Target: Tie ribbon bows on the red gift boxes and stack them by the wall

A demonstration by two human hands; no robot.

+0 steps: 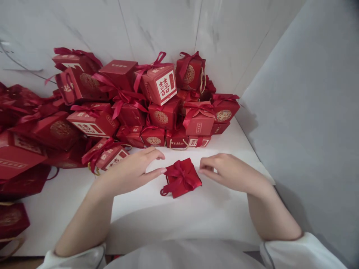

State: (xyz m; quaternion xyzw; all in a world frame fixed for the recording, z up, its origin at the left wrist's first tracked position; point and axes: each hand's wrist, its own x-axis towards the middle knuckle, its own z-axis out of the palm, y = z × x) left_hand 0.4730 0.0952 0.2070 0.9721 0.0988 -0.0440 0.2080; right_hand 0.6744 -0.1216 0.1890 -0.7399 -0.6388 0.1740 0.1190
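Note:
A small red gift box [183,177] with a dark red satin ribbon tied in a bow on top sits on the white table in front of me. To its left is my left hand [141,170], open, with the thumb stretched out to the box's corner; whether it touches cannot be made out. My right hand [221,170] hovers just off the box's right side. Its fingers are loosely curled, with a gap to the thumb and nothing seen between them. Near my left wrist lies another red box [108,155] with a ribbon and a white printed panel.
Many red ribboned boxes [161,112] are stacked against the marbled wall [162,26], some with gold cord handles. More boxes [19,153] crowd the left side. A grey panel [308,112] rises along the right edge of the white table [179,220].

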